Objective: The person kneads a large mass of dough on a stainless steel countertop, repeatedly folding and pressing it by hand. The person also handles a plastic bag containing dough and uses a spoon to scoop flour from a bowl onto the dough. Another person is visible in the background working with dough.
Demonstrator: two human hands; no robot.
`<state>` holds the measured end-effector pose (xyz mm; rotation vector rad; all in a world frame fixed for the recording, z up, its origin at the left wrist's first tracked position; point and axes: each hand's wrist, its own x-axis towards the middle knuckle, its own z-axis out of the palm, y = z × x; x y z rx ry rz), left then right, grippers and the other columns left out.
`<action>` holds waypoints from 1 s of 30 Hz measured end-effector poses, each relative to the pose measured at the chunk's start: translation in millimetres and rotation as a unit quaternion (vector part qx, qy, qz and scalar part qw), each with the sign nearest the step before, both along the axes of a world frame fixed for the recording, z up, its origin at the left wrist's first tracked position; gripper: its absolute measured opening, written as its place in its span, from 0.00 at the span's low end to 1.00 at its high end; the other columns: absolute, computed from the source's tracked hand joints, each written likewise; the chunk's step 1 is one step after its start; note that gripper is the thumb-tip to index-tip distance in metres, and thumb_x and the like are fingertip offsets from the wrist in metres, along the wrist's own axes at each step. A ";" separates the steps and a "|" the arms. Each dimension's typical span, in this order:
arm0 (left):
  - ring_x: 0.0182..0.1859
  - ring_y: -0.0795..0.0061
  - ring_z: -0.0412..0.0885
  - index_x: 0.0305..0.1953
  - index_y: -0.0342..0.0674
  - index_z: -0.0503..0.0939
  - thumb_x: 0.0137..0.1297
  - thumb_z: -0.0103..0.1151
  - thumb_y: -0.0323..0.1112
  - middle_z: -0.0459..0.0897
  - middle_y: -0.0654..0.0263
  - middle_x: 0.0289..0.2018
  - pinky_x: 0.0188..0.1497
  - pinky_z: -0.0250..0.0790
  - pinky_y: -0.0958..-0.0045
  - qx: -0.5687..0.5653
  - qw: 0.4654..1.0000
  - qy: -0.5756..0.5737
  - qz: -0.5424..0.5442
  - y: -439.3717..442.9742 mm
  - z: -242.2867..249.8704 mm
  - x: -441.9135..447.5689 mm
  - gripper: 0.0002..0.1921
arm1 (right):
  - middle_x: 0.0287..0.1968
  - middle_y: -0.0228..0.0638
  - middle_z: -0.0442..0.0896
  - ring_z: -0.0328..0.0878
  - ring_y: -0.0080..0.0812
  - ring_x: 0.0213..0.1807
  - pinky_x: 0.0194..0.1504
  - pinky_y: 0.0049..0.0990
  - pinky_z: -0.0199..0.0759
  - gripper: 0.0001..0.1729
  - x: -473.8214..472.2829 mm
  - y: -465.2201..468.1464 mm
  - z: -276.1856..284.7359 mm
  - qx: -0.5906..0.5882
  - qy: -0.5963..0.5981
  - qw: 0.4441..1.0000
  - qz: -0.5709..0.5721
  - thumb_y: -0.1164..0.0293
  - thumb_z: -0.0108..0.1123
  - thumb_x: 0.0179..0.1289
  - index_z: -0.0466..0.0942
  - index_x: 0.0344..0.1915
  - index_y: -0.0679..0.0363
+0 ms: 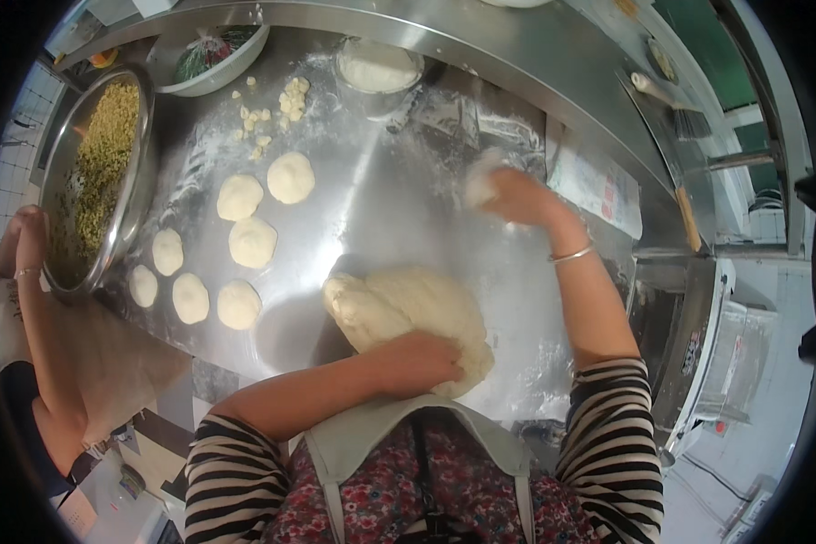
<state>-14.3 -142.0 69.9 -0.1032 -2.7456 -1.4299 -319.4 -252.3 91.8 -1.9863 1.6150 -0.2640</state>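
Observation:
A large mass of pale dough (415,299) lies on the steel worktop (381,224) right in front of me. My left hand (425,364) is on its near side, fingers curled into the dough. Off to the right, above the worktop, my right hand (517,196) is blurred by motion. A whitish blur (483,180) is at its fingers; whether it is flour, dough or something else I cannot tell. Several flattened round dough pieces (253,243) lie to the left. Small dough scraps (292,98) are scattered farther back.
A metal bowl (374,103) of white flour (377,68) stands at the back. At the left, another person's hands (27,228) are beside a large steel basin (148,129) of chopped filling (105,143). A white basin (245,68) stands behind; a printed bag (598,183) lies right.

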 end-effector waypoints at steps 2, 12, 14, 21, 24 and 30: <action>0.47 0.55 0.82 0.38 0.41 0.84 0.59 0.56 0.33 0.83 0.56 0.40 0.48 0.74 0.58 -0.041 0.999 -0.015 -0.006 21.5 -2.4 2.7 0.08 | 0.42 0.36 0.86 0.81 0.32 0.40 0.44 0.31 0.75 0.16 59.7 -5.1 28.9 -0.007 -0.075 0.996 0.043 0.71 0.66 0.59 0.81 0.48 0.64; 0.62 0.54 0.73 0.53 0.39 0.79 0.56 0.63 0.35 0.74 0.52 0.58 0.59 0.68 0.54 -0.115 0.993 0.014 -0.022 81.2 -17.7 -29.8 0.21 | 0.37 0.50 0.85 0.82 0.50 0.40 0.44 0.41 0.75 0.13 31.4 68.6 -35.3 0.066 0.147 0.987 0.002 0.71 0.67 0.52 0.82 0.38 0.66; 0.72 0.47 0.61 0.68 0.41 0.68 0.53 0.70 0.40 0.58 0.46 0.72 0.69 0.57 0.48 -0.073 0.992 0.046 0.094 58.5 20.6 19.4 0.40 | 0.34 0.45 0.85 0.83 0.41 0.36 0.40 0.36 0.76 0.11 2.0 115.9 -64.5 0.061 0.009 0.998 -0.034 0.75 0.66 0.53 0.83 0.38 0.66; 0.71 0.42 0.62 0.66 0.43 0.72 0.39 0.79 0.44 0.63 0.47 0.70 0.69 0.55 0.45 -0.120 0.901 -0.018 0.417 30.1 -36.1 114.3 0.47 | 0.45 0.35 0.86 0.82 0.24 0.43 0.44 0.28 0.78 0.12 86.1 258.9 -130.0 -0.032 -0.193 0.909 -0.368 0.78 0.60 0.65 0.83 0.48 0.62; 0.61 0.46 0.74 0.60 0.43 0.78 0.40 0.78 0.40 0.76 0.48 0.59 0.62 0.65 0.52 -0.044 0.894 0.057 0.442 15.1 -63.9 91.0 0.39 | 0.50 0.39 0.85 0.82 0.30 0.49 0.51 0.32 0.78 0.17 115.0 265.8 -135.6 0.084 -0.468 0.767 -0.430 0.75 0.57 0.68 0.78 0.56 0.65; 0.50 0.69 0.83 0.55 0.37 0.80 0.58 0.67 0.29 0.85 0.62 0.47 0.53 0.75 0.66 0.396 0.740 0.073 0.538 24.8 -26.3 49.7 0.21 | 0.58 0.44 0.81 0.82 0.39 0.55 0.59 0.35 0.77 0.24 140.9 270.6 -57.0 0.219 -0.732 0.464 -0.448 0.66 0.53 0.72 0.72 0.63 0.69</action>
